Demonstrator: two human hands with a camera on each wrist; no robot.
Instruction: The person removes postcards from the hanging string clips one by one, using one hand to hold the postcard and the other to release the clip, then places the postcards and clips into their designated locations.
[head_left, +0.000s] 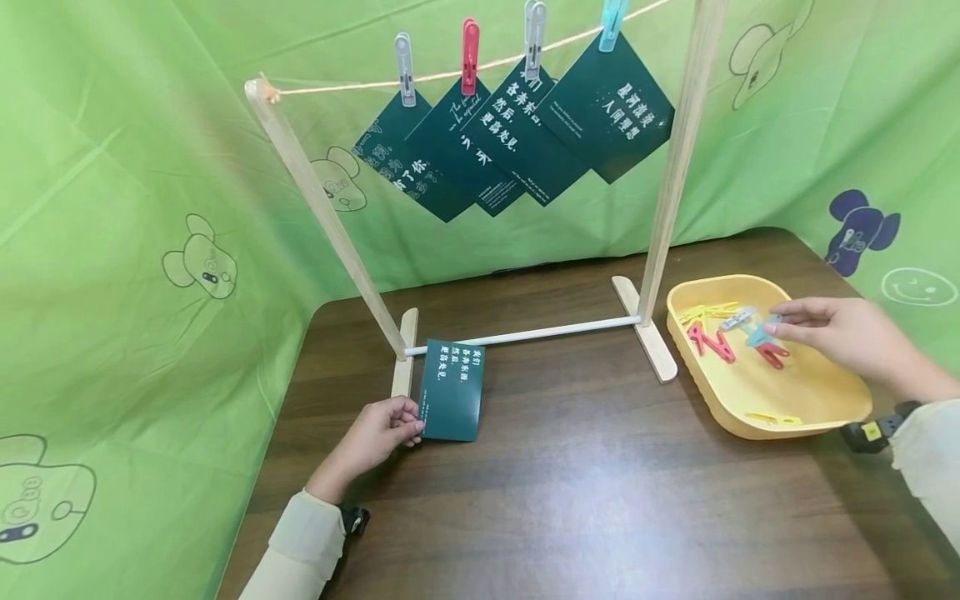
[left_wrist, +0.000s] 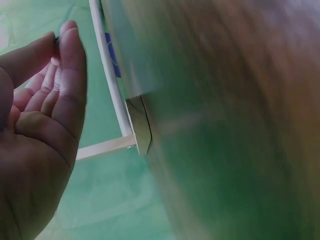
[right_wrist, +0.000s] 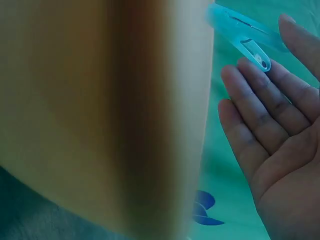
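My left hand (head_left: pixel 378 433) pinches the near edge of a dark green card (head_left: pixel 452 389), thumb and fingers clamped on it; the card lies on the table (head_left: pixel 585 500), its far edge by the white bar (head_left: pixel 525 334) of the rack. My right hand (head_left: pixel 840 333) reaches over the yellow tray (head_left: pixel 825 408), and its fingertips have a blue peg (head_left: pixel 759 333) between them. In the right wrist view that peg (right_wrist: pixel 240 32) sits at the tips of fingers that look nearly straight, so I judge this a light pinch rather than a firm grip (the head view shows little more).

To do this well, I think I should settle the peg first: thumb on one handle, forefinger on the other, well back from the spring, so that a squeeze opens it wide. The red pegs (head_left: pixel 712 343) lie just beside my fingers, and I ought to lift straight up so as not to drag one along.

With the left, I would keep the pinch at the card's corner, leaving the opposite corner free for the peg. On the string (head_left: pixel 360 84) above, four cards (head_left: pixel 525 133) hang by their corners, overlapping; the free stretch seems to lie on my left, toward the leaning post (head_left: pixel 322 208).
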